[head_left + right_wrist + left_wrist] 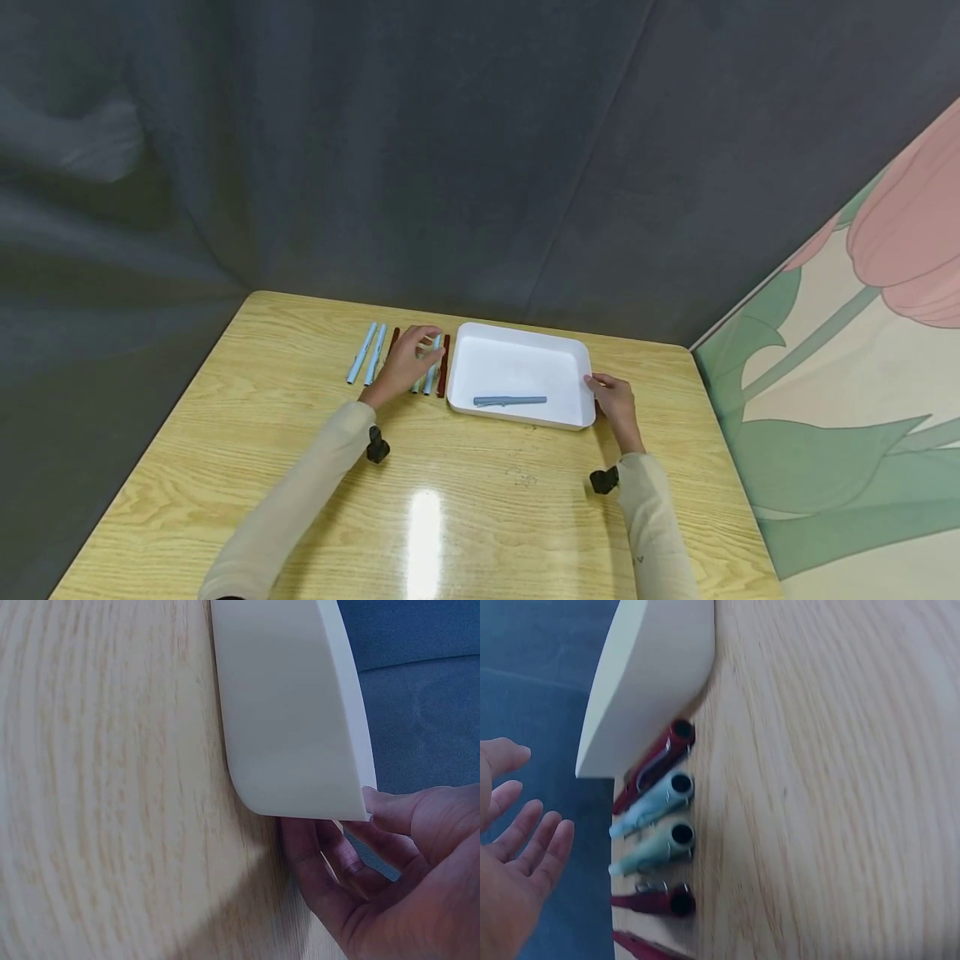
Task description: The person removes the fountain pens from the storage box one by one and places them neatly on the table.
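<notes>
A white tray (517,358) lies on the table with one grey-blue pen (510,401) inside, near its front wall. My right hand (615,398) pinches the tray's right edge, thumb over the rim and fingers against the outer wall in the right wrist view. Left of the tray, several capped pens lie side by side: light blue pens (362,353), dark red ones such as the red pen (443,367) beside the tray, and a pale green pen (660,849). Above this row hovers my left hand (405,362), fingers loosely bent and holding nothing; it hides part of some pens.
The wooden table (480,508) reaches back to a dark grey curtain (420,167). On the right stands a panel (840,400) with a printed flower. Black wrist cameras (377,446) sit on both sleeves.
</notes>
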Motion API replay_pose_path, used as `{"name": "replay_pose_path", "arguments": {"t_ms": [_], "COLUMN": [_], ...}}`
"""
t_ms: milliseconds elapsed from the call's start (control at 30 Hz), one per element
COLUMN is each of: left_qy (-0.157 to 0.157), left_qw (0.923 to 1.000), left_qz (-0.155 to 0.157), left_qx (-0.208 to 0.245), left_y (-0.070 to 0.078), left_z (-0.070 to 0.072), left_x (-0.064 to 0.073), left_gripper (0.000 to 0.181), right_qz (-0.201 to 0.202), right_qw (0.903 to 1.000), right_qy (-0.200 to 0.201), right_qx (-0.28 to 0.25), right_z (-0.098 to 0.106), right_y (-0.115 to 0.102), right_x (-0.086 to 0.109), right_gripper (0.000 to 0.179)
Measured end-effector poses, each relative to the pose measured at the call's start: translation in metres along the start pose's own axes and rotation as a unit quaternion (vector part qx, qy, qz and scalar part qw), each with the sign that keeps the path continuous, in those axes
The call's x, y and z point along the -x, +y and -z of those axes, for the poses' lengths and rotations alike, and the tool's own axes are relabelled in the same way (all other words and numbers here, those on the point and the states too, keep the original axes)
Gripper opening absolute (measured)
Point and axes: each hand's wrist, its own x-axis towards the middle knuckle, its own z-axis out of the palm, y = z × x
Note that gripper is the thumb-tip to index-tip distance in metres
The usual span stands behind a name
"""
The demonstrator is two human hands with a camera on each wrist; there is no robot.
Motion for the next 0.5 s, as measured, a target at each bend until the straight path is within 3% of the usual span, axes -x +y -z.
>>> {"name": "replay_pose_path", "arguments": {"t_ms": [500], "left_qy": [-0.048], "left_qw": [0.9987], "left_qz": [-0.017], "left_qx": [-0.003], "left_y": [0.016], "left_z": [-0.029], "left_x": [0.000], "left_gripper": [0.042], "right_qz": [-0.001], "right_qw": [0.9999], "right_qy": [-0.004], "right_qx": [-0.009], "right_z": [-0.001], "right_y": [-0.001], "right_x": [0.000], "right_gripper": [0.045]}}
